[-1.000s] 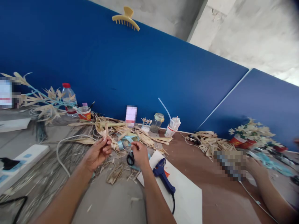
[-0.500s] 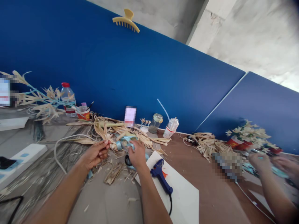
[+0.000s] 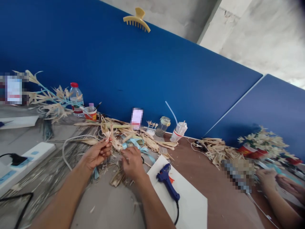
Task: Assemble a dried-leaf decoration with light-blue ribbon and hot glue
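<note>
My left hand pinches a small pale corn-husk flower by its base, between thumb and forefinger, above the table. Close to its right, my right hand is low over the tabletop with its back up and fingers curled together; what they hold, if anything, is hidden. Behind the right hand, a light blue ribbon trails across the heap of dried corn husks. A black loop, perhaps a scissors handle, shows beside that hand. Husk scraps lie below it.
A blue glue gun rests on a white board. At left are a power strip and husk flower stems. A bottle, jar and cup line the partition. Another person's hands are at right.
My right hand has moved left, nearer my left hand and away from the blue ribbon. The left hand still holds the flower. The view has shifted slightly left.
</note>
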